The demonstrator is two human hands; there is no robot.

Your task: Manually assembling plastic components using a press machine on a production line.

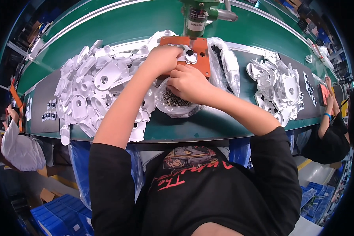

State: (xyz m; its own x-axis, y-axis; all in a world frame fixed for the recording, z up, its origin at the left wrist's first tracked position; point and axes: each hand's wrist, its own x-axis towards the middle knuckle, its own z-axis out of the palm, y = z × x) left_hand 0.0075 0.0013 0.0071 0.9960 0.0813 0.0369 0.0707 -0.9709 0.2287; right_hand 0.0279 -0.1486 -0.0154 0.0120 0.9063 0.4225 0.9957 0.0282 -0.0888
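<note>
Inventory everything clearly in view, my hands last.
Metal machine head: one, green, top centre
Flat rectangular plate: one, orange, beneath the machine head
Plastic part with black disc: one, white, on the plate
Moulded plastic parts: many, white, heaped left and right
Long work surface: one, green, across the upper half
Bag of metal screws: one, clear plastic, before the plate
Bag with dark contents: one, clear plastic, right of plate
Tiny pieces: several, black, outside both heaps
Plastic crates: several, blue, lower left and right
Co-workers: two, white and black tops, far sides
T-shirt: one, black, bottom centre
Left hand: one, bare, at the plate's left
Right hand: one, bare, over the screw bag's edge
</note>
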